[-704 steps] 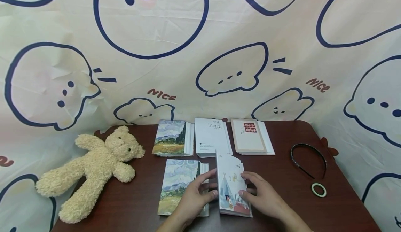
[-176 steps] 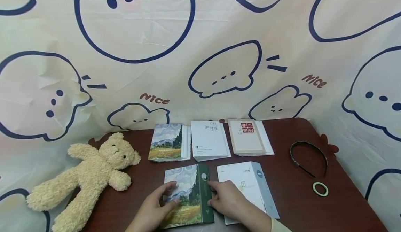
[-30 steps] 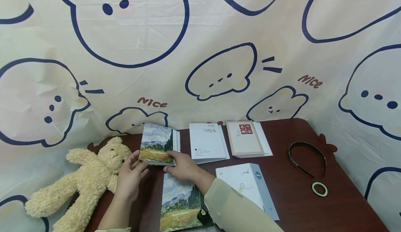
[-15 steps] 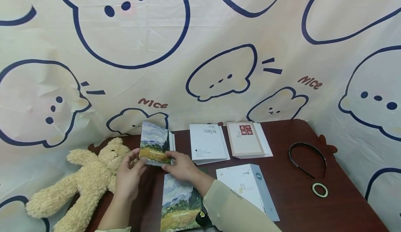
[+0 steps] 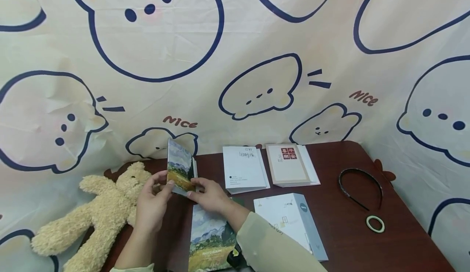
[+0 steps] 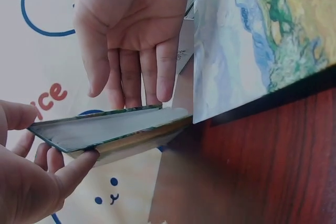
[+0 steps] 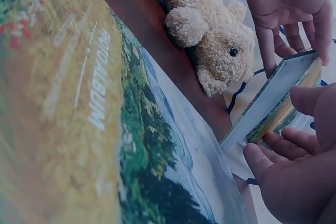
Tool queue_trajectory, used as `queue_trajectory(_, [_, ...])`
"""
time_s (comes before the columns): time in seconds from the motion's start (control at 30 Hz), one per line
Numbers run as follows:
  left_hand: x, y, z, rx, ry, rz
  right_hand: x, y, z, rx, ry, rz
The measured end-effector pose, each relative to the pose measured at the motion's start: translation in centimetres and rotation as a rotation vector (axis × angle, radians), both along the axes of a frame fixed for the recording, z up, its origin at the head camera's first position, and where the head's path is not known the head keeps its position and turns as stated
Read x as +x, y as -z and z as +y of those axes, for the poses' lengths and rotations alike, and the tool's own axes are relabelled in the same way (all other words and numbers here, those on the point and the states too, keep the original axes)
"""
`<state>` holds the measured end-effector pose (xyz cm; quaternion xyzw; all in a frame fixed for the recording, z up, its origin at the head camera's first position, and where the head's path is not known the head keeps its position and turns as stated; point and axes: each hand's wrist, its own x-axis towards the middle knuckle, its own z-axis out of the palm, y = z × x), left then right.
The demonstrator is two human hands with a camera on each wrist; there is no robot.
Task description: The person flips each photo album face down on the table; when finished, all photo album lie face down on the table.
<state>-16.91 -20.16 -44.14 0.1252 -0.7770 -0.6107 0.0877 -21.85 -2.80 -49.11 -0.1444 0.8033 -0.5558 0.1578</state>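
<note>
A small photo album point(image 5: 179, 166) with a painted landscape cover is held up, tilted, at the back left of the table. My left hand point(image 5: 151, 202) pinches its left lower corner, thumb in front and fingers behind. My right hand point(image 5: 210, 195) grips the opposite lower side, thumb on the cover. In the left wrist view the white page block point(image 6: 115, 127) shows between the album's two covers. Below the hands lies a larger photo album point(image 5: 208, 239) with a matching picture, its right side partly hidden by the right sleeve.
A white album with a blue-grey spine point(image 5: 284, 219) lies right of the sleeve. Two pale albums, one plain white point(image 5: 242, 170) and one with red characters point(image 5: 288, 168), sit behind. A teddy bear point(image 5: 106, 210) lies left; a headband point(image 5: 360, 169) and pale ring point(image 5: 383, 225) lie right.
Seconds ago the small album lay in the back row while both hands were at the larger album. Over the last second both hands have tilted it more upright and turned it, its cover narrowing in view.
</note>
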Motion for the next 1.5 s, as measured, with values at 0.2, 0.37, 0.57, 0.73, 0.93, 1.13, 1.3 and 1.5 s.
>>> queue_trajectory(0.2, [0.3,-0.1,0.2,-0.087,0.011,0.032,0.4,0.1,-0.2,-0.093,-0.014,-0.041])
queue_trajectory(0.37, [0.4,-0.1,0.4,-0.133,0.026,0.061,0.5,0.2,-0.3,-0.115,-0.009,-0.042])
queue_trajectory(0.57, [0.4,-0.3,0.6,-0.158,0.032,0.074,0.6,0.3,-0.6,-0.136,-0.013,-0.042])
queue_trajectory(0.73, [0.4,-0.5,0.8,-0.192,0.043,0.083,0.5,0.1,-0.6,-0.125,-0.007,-0.035])
queue_trajectory(0.93, [0.3,-0.7,1.0,-0.186,0.083,0.085,0.3,-0.8,-0.4,-0.134,0.021,-0.009])
queue_trajectory(1.13, [0.2,-0.9,1.1,-0.166,0.114,0.065,0.1,-1.6,-0.2,-0.189,0.040,-0.005])
queue_trajectory(1.3, [-0.1,-0.6,1.3,-0.116,0.137,0.008,-0.2,-2.1,0.0,-0.262,0.043,-0.039])
queue_trajectory(1.5, [-0.4,0.0,1.6,-0.053,0.137,-0.005,-0.5,-2.4,0.4,-0.366,0.025,-0.085])
